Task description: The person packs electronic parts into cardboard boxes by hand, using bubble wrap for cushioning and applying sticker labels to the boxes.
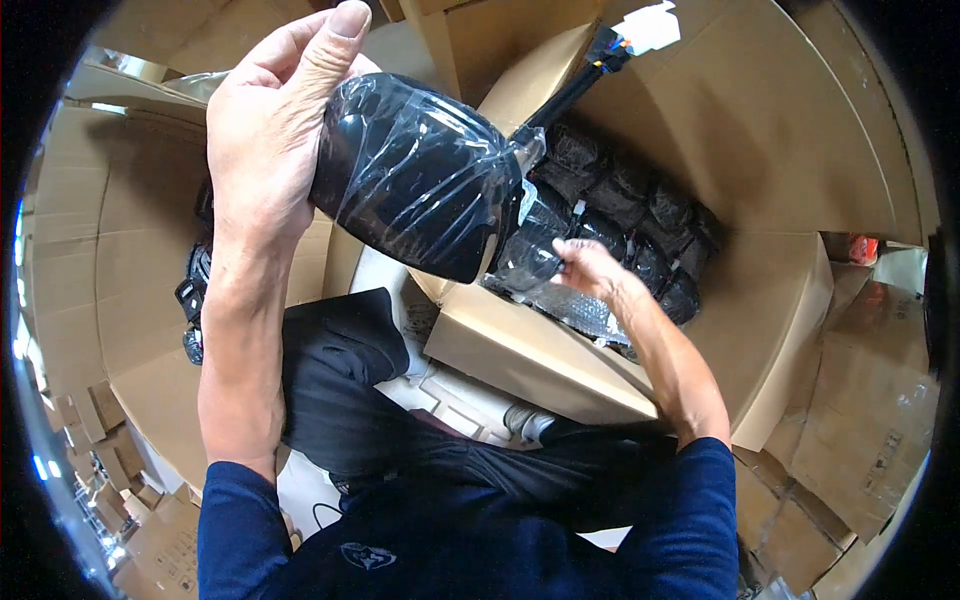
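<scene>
Up in front of me, my left hand (265,140) grips the left edge of a glossy black car side mirror (415,175) wrapped in clear plastic film. A black cable (565,105) runs from the mirror's right end up to a connector with a white wrap (650,28). Lower right of the mirror, my right hand (592,270) is closed on loose clear plastic (525,262) that hangs by the mirror's base. Its fingertips are partly hidden, so I cannot tell whether they also touch the mirror.
Beyond my right hand, an open cardboard box (530,355) holds several black parts in plastic (620,195). More black parts (190,290) lie in a cardboard box (150,250) at the left. Closed cartons (865,370) stand at the right. My bent legs (370,420) are below.
</scene>
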Demonstrator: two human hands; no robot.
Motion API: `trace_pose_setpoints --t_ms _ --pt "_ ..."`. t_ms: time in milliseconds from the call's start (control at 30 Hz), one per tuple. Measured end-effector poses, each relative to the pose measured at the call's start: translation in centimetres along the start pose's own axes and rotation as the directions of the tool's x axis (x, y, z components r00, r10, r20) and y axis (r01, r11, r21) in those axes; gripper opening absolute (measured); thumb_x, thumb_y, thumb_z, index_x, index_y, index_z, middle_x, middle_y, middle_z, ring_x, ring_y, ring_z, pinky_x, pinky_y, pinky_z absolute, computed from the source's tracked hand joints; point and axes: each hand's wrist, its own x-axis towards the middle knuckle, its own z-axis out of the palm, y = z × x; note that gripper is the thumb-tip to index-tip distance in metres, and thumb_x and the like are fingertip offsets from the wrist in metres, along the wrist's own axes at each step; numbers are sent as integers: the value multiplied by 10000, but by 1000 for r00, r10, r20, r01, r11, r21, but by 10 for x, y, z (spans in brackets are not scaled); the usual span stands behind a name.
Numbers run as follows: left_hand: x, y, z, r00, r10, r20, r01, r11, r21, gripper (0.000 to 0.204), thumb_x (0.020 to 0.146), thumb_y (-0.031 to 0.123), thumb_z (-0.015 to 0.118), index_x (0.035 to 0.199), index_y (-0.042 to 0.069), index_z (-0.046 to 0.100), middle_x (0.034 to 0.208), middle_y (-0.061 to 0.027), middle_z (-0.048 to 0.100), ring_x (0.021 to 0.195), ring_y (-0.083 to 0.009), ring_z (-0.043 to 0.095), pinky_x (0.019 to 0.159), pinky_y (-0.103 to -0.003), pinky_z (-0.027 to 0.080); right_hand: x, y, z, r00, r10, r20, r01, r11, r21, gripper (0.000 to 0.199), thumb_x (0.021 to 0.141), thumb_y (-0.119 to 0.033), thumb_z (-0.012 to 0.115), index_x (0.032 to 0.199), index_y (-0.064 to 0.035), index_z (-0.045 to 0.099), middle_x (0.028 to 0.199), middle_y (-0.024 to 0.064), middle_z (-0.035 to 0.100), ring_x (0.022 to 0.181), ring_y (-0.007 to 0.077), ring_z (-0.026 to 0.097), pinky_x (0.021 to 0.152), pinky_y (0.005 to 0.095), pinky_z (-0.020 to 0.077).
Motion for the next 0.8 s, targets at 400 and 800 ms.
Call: trace_pose_setpoints --t_ms 400,800 --pt "-9 12 -2 997 -75 -14 74 995 -62 310 934 219 755 1160 15 693 861 -15 704 726 -111 646 690 -285 551 13 43 39 843 -538 -17 250 420 -872 576 874 -444 782 1131 29 577 1069 214 681 1058 348 652 921 460 520" --pt "-12 -1 54 988 -132 -79 89 910 -406 323 977 347 703 898 34 685 754 19 633 667 -60 568 657 -220 495 -199 -68 138 570 -770 286 734 321 -599 709 747 -304 909 1319 -18 602 1216 141 670 1139 222 612 1007 358 481"
